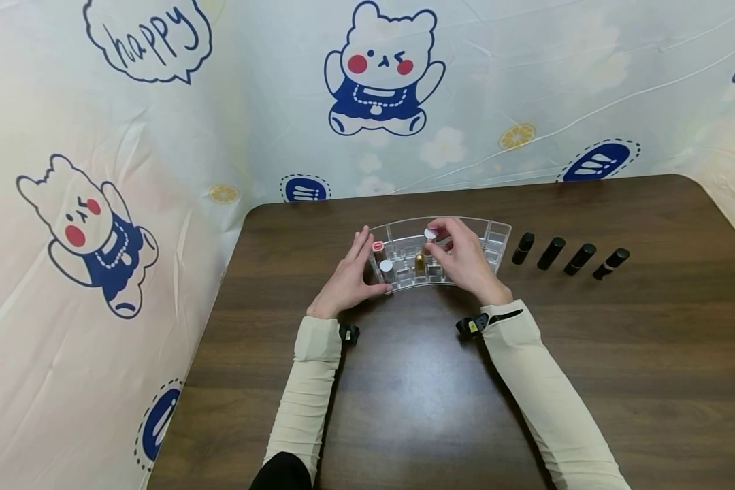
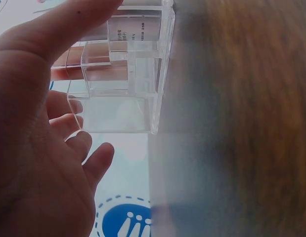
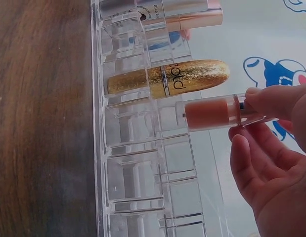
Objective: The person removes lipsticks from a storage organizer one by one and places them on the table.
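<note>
Right hand [image 1: 465, 260] is pinching a tube [image 3: 207, 113] at twelve o'clock of the gold lipstick [image 1: 420, 264]; left hand [image 1: 346, 279], thumb spread, is touching the tray [image 1: 496, 239] at nine o'clock.

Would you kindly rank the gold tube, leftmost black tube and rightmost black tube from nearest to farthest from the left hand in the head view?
1. Gold tube: inside the clear organizer.
2. Leftmost black tube: right of the organizer.
3. Rightmost black tube: far end of the row.

Cream-sleeved left arm [image 1: 309, 388] and cream-sleeved right arm [image 1: 548, 388] extend near to far. Bare left hand [image 1: 348, 275]: fingers extended, thumb spread. Bare right hand [image 1: 465, 262]: thumb and fingers pinching.
</note>
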`<state>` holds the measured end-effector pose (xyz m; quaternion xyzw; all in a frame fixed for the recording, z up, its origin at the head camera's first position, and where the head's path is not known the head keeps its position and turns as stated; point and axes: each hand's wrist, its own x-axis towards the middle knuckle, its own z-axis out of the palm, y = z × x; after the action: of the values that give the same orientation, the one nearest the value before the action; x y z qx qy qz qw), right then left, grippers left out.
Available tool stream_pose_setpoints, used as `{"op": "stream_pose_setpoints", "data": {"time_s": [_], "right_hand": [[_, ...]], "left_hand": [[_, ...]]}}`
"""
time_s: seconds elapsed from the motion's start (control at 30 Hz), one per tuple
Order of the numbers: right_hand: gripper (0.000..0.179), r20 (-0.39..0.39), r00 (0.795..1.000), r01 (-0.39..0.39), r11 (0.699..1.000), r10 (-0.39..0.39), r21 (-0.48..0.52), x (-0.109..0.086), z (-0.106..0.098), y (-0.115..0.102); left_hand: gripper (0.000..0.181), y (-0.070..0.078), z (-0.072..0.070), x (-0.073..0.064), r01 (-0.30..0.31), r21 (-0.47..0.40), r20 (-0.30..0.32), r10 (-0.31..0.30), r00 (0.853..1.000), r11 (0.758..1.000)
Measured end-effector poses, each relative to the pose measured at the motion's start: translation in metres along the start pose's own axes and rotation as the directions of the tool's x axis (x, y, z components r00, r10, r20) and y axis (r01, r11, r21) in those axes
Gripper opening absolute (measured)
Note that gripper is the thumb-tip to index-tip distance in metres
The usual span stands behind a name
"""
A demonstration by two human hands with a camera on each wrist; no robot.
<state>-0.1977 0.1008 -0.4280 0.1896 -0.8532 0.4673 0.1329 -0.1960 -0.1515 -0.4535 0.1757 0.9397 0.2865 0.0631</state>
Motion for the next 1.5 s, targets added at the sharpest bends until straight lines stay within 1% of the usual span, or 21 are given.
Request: {"op": "stream_pose_setpoints", "data": {"time_s": [0.13,0.43,0.83,1.0,1.13,1.33,1.5], "right_hand": [[0.030,-0.004,1.000,-0.001,1.000,0.001,0.009,0.000,-0.001,-0.001],[0.031,-0.034,0.999,0.022,0.999,-0.021,0.042,-0.002,-0.004,-0.001],[0.030,-0.057,0.998,0.035,0.996,-0.031,0.078,-0.005,-0.010,-0.004],[0.028,-0.059,0.997,0.045,0.996,-0.041,0.073,-0.008,-0.015,-0.006],[0.027,-0.064,0.997,0.057,0.997,-0.053,0.049,-0.010,-0.019,-0.006],[0.026,-0.083,0.994,0.079,0.996,-0.076,0.032,-0.013,-0.024,-0.005],[0.026,-0.093,0.993,0.077,0.997,-0.075,0.017,-0.017,-0.028,-0.006]], "left_hand": [[0.111,-0.001,0.001,0.001,-0.002,0.004,-0.001,0.002,1.000,1.000],[0.112,0.000,0.001,0.000,-0.004,0.007,-0.005,0.004,1.000,1.000],[0.111,0.000,0.000,0.000,-0.005,0.002,-0.004,0.005,1.000,1.000],[0.112,0.001,0.000,0.000,-0.001,-0.003,0.006,0.001,1.000,1.000],[0.112,0.002,-0.001,0.000,0.000,-0.007,0.012,0.000,1.000,1.000],[0.112,0.001,-0.001,-0.001,-0.005,-0.004,0.013,0.005,1.000,1.000],[0.111,0.001,-0.001,-0.001,-0.012,-0.004,0.011,0.012,1.000,1.000]]}}
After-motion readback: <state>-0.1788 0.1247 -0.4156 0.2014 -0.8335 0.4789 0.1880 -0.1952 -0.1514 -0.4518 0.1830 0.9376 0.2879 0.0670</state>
